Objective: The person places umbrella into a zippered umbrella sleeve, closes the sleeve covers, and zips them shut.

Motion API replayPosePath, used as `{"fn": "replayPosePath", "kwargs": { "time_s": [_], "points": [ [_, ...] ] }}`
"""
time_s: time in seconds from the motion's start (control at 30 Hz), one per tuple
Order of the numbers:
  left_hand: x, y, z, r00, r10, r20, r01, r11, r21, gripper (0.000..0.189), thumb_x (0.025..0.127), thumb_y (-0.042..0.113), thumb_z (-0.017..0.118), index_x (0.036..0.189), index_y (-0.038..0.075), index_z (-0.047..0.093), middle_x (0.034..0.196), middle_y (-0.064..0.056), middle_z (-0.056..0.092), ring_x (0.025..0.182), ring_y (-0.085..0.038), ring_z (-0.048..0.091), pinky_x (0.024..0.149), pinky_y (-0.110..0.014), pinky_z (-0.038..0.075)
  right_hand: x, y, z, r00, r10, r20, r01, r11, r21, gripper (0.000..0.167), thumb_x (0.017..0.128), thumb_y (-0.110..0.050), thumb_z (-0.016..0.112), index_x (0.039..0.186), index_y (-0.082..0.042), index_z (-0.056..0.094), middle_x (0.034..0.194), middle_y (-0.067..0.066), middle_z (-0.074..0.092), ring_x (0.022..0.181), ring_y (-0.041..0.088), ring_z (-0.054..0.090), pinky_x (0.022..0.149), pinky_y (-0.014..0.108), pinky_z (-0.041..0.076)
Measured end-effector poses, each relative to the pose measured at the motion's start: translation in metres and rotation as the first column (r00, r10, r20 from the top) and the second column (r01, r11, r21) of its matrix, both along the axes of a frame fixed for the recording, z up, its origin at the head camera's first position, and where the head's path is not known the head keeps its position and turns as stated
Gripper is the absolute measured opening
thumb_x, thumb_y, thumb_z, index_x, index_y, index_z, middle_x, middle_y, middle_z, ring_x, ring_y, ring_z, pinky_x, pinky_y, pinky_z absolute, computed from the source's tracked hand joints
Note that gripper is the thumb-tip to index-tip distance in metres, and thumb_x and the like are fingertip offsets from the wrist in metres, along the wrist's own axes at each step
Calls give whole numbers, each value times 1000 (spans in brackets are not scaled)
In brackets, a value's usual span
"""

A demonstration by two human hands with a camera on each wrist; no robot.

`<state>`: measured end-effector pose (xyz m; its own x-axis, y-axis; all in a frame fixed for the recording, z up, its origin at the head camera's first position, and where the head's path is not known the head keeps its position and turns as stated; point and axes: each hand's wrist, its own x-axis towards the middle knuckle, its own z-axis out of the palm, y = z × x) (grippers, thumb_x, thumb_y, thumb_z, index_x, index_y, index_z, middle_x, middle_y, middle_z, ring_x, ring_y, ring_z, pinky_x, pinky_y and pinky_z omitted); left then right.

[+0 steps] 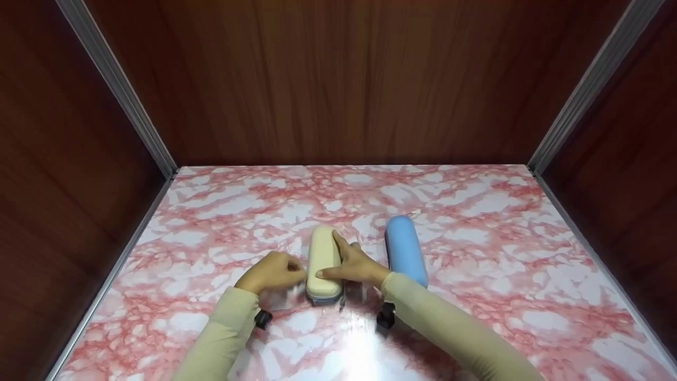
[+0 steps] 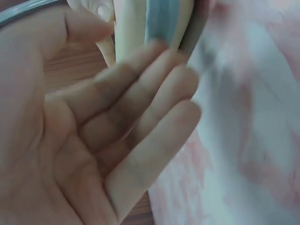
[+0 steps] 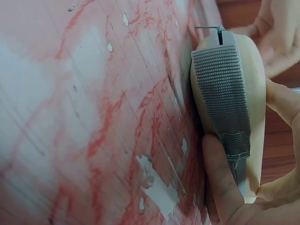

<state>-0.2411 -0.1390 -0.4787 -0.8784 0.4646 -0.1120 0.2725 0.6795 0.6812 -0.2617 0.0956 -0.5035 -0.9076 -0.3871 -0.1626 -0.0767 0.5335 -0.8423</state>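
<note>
A long cream zippered case [image 1: 323, 259] with rounded ends lies on the marbled tabletop, pointing away from me. My right hand [image 1: 357, 265] grips it from the right, thumb and index finger spread over its top. The right wrist view shows another finger low on its side, by a grey woven strap [image 3: 222, 93] and the zip seam. Beside the case's left edge is my left hand [image 1: 272, 272]. Its fingers [image 2: 150, 150] are loosely bent in the left wrist view, with the tips close to the case's grey-blue zip band [image 2: 161, 21].
A blue case [image 1: 406, 251] of similar shape lies to the right, its near end beside my right sleeve. Dark wood panels [image 1: 317, 79] stand at the back and both sides. Metal strips [image 1: 119, 84] line the corners.
</note>
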Motion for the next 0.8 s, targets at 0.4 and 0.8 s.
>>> {"fn": "replayPosePath", "kwargs": {
  "time_s": [0.4,0.8],
  "points": [
    [-30,19,-18,940,195,280,-262,939,224,60,93,42,69,130,-4,61,105,-10,71,88,-22,71,78,-35,58,0,1,2,1000,10,2,-10,1000,16,122,75,-47,87,162,-13,9,148,28,36,123,32,44,109,47,35],
    [-44,28,-23,907,148,393,-263,930,257,68,90,40,73,132,-10,53,116,-14,65,104,-27,63,91,-44,52,-1,0,2,999,36,-5,-36,999,36,121,76,-49,85,162,-13,9,131,24,40,110,29,44,102,45,39]
  ]
}}
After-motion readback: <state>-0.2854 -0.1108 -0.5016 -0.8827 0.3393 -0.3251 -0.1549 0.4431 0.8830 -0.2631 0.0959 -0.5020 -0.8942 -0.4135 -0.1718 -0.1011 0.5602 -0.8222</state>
